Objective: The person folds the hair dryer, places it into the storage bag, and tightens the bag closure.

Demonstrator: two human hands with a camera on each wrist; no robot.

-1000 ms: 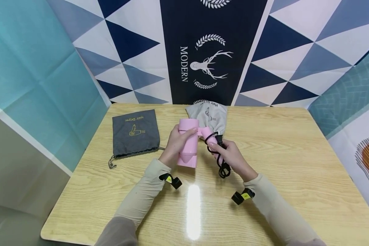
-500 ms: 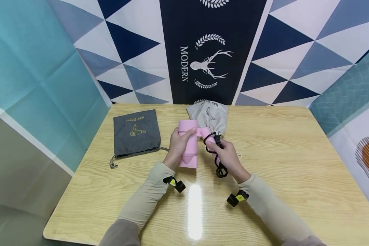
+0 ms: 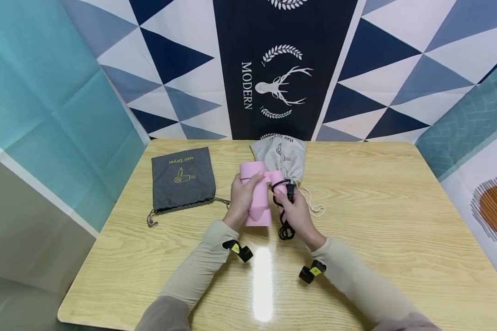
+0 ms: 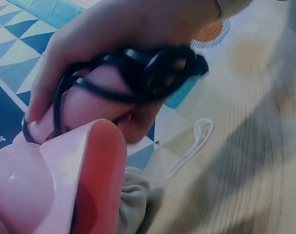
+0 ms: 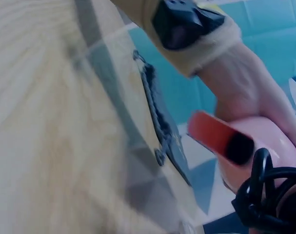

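A pink hair dryer (image 3: 257, 195) is held over the table between both hands. My left hand (image 3: 241, 197) grips its barrel, thumb across the top. My right hand (image 3: 299, 215) holds the handle (image 3: 277, 177) along with the black cord (image 3: 286, 231) looped around it; the plug (image 3: 290, 188) sticks up by the fingers. The handle stands almost parallel to the barrel, with a gap between them. In the left wrist view the flat nozzle (image 4: 101, 170) faces the camera, and cord loops (image 4: 152, 73) hang below the right hand.
A light grey drawstring bag (image 3: 279, 157) printed "Hair Dryer" lies behind the dryer, its white string (image 3: 316, 210) trailing right. To the left, a dark grey bag (image 3: 182, 184) lies flat on the wooden table (image 3: 377, 207). A patterned cloth (image 3: 290, 82) hangs behind.
My right hand has moved left with the handle and cord, swinging the handle closer to the barrel. The barrel has tilted slightly; the light bag's string has come into view.
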